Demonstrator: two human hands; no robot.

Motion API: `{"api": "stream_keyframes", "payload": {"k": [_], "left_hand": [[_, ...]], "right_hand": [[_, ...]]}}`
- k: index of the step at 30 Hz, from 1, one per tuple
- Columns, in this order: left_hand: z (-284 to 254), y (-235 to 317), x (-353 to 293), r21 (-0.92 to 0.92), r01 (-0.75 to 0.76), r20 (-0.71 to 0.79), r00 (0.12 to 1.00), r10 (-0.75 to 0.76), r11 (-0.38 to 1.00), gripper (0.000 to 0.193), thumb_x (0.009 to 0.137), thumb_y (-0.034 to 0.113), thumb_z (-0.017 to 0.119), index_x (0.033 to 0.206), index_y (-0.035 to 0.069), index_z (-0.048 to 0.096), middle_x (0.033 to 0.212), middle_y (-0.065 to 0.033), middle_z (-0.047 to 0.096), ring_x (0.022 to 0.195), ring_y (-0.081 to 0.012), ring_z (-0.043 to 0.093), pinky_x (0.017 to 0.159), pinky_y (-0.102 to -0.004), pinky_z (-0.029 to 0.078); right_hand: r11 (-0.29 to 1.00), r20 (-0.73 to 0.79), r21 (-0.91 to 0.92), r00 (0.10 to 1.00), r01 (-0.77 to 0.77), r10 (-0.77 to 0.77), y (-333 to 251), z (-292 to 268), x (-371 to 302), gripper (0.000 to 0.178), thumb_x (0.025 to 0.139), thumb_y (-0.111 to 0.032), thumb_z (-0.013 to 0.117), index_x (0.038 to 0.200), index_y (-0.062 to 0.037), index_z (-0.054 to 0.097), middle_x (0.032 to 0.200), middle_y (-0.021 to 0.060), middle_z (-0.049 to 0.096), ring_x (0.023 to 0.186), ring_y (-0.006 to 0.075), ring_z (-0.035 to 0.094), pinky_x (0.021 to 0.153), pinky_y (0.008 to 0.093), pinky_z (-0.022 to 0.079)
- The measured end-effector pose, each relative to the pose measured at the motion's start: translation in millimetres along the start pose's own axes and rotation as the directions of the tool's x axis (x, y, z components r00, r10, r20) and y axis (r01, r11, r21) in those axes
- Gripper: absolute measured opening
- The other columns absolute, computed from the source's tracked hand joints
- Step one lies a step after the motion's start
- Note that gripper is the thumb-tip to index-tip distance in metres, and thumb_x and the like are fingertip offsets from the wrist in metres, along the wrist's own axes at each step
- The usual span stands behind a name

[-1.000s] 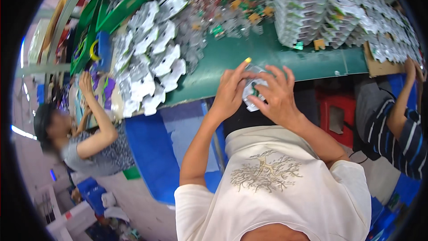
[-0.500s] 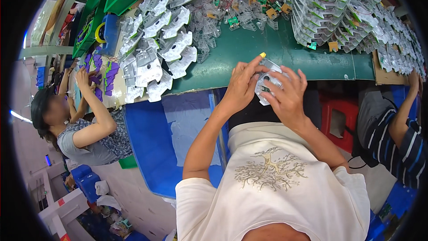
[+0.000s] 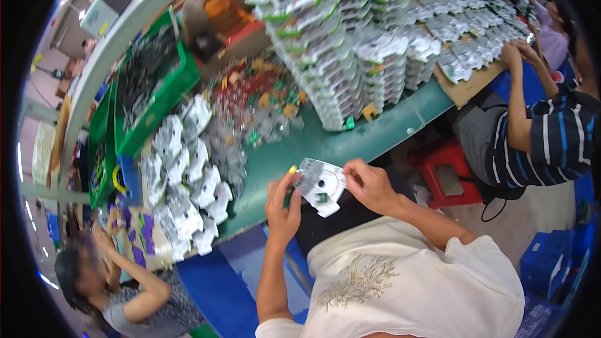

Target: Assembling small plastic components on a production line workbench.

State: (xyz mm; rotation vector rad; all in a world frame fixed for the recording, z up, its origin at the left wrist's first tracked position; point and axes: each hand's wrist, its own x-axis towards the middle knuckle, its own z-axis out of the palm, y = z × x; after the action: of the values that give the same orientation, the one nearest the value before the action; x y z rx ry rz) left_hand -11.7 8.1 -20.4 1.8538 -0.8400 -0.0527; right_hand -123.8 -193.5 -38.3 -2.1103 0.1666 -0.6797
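Over the near edge of the bench, a silver-grey plastic housing [image 3: 327, 175] is held flat between my hands. It has a dark round hole near its middle and a small green circuit board [image 3: 322, 197] low on it. My left hand [image 3: 283, 209] grips its left edge between thumb and fingers, and a yellow cover [image 3: 292, 169] sits on one fingertip. At the opposite edge my right hand [image 3: 370, 189] pinches the housing, fingers curled. Left of my left hand, similar silver housings [image 3: 188, 175] lie in overlapping rows.
Tall stacks of housings [image 3: 325, 44] rise behind the green bench top [image 3: 350, 139]. Clear plastic pieces, red wires and small boards [image 3: 256, 97] are heaped beside them. Green crates [image 3: 184, 66] stand back left. Co-workers sit left [image 3: 134, 300] and right [image 3: 538, 131]; a red stool [image 3: 447, 178] stands between.
The view has turned toward the right. My hands have drawn apart to the housing's two edges; the right fingers no longer cover its face, so the hole and board show.
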Motion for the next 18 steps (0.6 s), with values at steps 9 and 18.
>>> {"api": "stream_keyframes", "payload": {"k": [9,18], "left_hand": [[-7,-13,12,0.052,0.053,-0.028,0.998,-0.052,0.997,0.030,0.088,-0.003,0.065,0.117,0.002,0.066,0.103,-0.0125,0.070,0.088,-0.0212,0.065,0.076,-0.0311,0.053],[8,-24,3,0.082,0.146,-0.004,0.989,-0.147,0.986,0.022,0.086,-0.002,0.068,0.108,0.000,0.069,0.096,-0.0106,0.072,0.088,-0.0238,0.065,0.082,-0.0342,0.051]], "right_hand": [[0.979,-0.474,0.052,0.858,-0.197,0.198,2,-213,52,0.008,0.095,0.000,0.057,0.102,-0.0030,0.056,0.075,-0.0041,0.054,0.063,0.0019,0.049,0.055,0.0192,0.038],[0.978,-0.323,0.041,0.923,-0.206,0.208,110,-261,158,0.011,0.094,-0.008,0.059,0.103,-0.0024,0.057,0.069,-0.0049,0.054,0.058,0.0025,0.048,0.051,0.0212,0.037]]}}
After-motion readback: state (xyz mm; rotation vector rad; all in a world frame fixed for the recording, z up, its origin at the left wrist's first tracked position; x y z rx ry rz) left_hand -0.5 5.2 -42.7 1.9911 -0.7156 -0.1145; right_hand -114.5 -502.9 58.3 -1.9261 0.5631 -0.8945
